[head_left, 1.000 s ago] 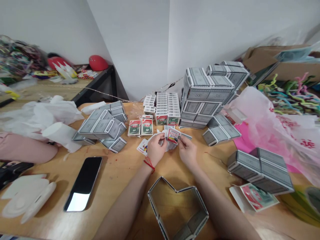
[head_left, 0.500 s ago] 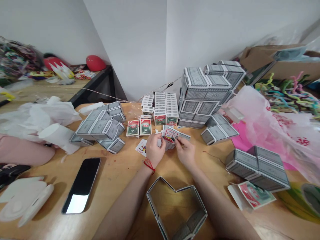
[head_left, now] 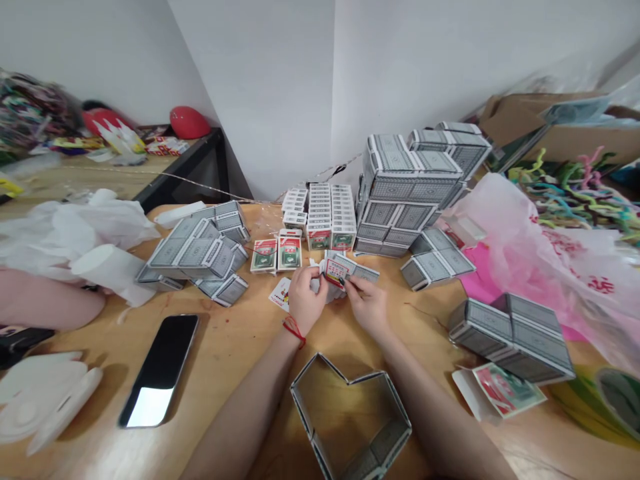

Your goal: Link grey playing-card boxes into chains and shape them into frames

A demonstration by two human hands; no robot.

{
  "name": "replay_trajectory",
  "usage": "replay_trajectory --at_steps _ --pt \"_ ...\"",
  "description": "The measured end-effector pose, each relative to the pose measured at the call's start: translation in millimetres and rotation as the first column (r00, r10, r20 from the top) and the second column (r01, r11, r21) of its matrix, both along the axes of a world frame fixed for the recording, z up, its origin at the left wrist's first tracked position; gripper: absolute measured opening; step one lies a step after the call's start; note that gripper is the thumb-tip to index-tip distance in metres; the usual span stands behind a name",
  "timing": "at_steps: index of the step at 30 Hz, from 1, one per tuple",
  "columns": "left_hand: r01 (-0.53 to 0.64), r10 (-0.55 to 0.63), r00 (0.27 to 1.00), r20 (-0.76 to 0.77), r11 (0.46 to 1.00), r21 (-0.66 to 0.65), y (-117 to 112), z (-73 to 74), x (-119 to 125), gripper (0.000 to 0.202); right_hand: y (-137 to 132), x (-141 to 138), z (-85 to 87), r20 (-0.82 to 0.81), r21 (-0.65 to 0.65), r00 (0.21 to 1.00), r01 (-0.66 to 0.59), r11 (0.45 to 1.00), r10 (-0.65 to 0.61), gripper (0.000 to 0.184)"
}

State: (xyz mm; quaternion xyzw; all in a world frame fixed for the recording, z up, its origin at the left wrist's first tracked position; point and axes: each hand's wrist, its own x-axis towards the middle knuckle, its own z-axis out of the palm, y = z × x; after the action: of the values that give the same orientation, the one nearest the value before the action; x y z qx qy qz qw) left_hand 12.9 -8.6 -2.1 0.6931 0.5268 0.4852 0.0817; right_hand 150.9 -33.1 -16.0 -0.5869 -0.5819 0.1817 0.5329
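My left hand [head_left: 306, 299] and my right hand [head_left: 369, 305] meet at the middle of the wooden table [head_left: 240, 347], both closed on a small bunch of playing cards [head_left: 336, 272] whose top card shows red print. A red string circles my left wrist. A loose card [head_left: 280, 293] lies face up just left of my left hand. Between my forearms, near the table's front edge, stands a heart-shaped frame made of cards [head_left: 350, 417].
Stacked card decks [head_left: 327, 217] and a tall block of card boxes [head_left: 410, 190] stand behind my hands. More card blocks lie left [head_left: 197, 253] and right [head_left: 513, 337]. A black phone [head_left: 160, 370], white tissue [head_left: 75, 233], a pink bag [head_left: 545, 260].
The view shifted slightly. My hands stay on the cards, working them a little closer together; nothing else on the table has moved.
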Motion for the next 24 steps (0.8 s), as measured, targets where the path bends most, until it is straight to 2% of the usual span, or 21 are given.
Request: replay_trajectory --at_steps 5,10,14,24 --pt "-0.042 0.043 0.999 0.024 0.998 -0.044 -0.3 -0.3 -0.4 0.004 -2.4 0.6 1.4 0.151 0.028 0.986 -0.078 0.997 0.073 0.021" --pt "0.005 -0.004 1.0 0.025 0.999 -0.049 0.7 -1.4 0.6 0.009 -1.4 -0.1 0.5 0.065 -0.03 0.998 -0.004 1.0 0.006 0.023" --pt "0.037 -0.037 0.999 0.006 0.998 -0.042 1.9 -0.5 -0.3 0.005 -0.2 -0.6 0.6 0.002 -0.043 0.999 0.032 0.999 -0.032 0.023" --pt "-0.066 0.064 0.994 -0.091 0.998 -0.011 -1.5 -0.5 3.9 0.005 -2.1 -0.8 -0.1 -0.022 -0.086 0.998 -0.067 0.994 0.065 0.022"
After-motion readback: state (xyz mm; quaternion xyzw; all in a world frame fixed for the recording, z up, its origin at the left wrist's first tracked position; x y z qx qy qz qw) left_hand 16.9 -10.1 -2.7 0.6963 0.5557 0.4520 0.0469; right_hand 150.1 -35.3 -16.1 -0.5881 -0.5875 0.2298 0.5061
